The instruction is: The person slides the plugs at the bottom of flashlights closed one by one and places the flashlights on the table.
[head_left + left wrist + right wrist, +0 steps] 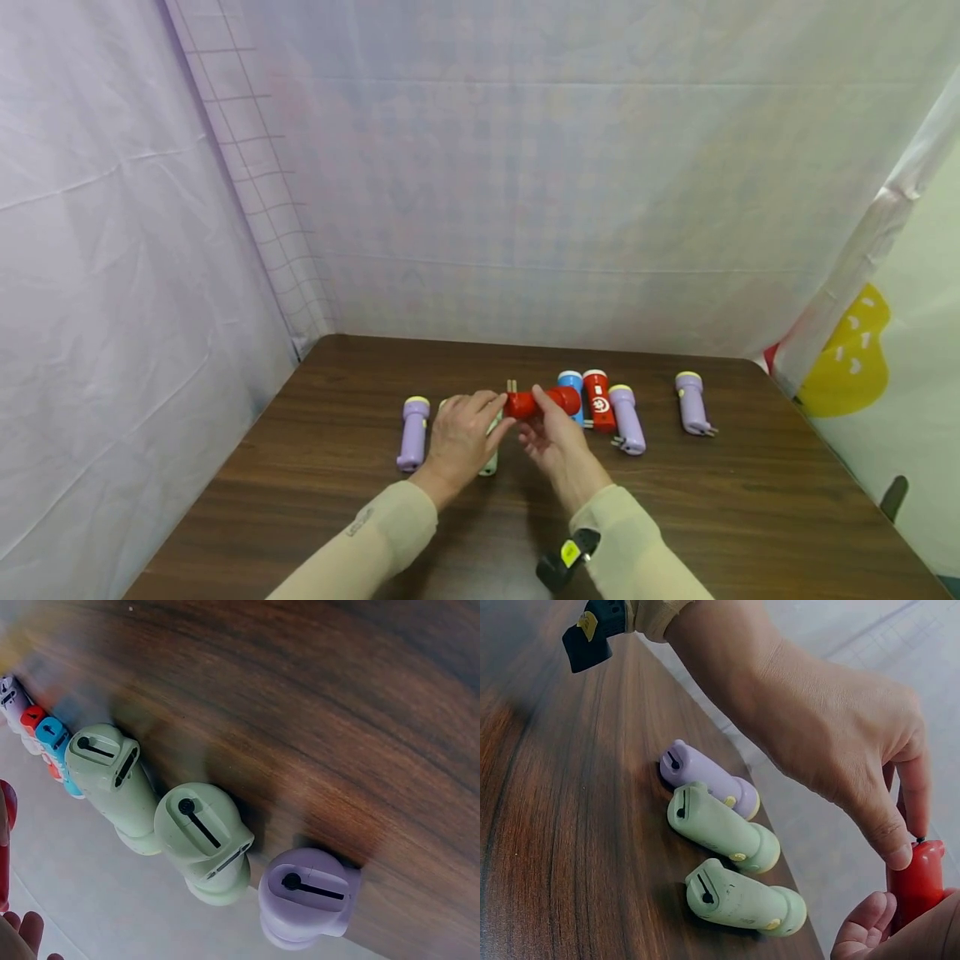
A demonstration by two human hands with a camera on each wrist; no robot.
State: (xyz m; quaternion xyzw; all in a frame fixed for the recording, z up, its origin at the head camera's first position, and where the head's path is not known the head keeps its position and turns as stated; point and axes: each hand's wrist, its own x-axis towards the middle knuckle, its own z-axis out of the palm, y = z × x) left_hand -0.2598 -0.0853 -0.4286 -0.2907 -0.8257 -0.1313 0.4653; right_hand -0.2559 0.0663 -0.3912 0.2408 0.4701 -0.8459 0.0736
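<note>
Gripping a red flashlight [523, 405] sideways above the dark brown table [300, 458] with the curled right hand [558, 448], as if for steadiness; pinching its plug end with the left hand [463, 435], apparently beside the prongs [512, 386]

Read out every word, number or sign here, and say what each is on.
No word or number is legible.
Left sleeve: dark lettering, too blurred to read.
Red flashlight lying on the table: white markings, too small to read.
Yellow stickers on the black wrist devices: nothing legible.
Held red flashlight: no lettering visible.
</note>
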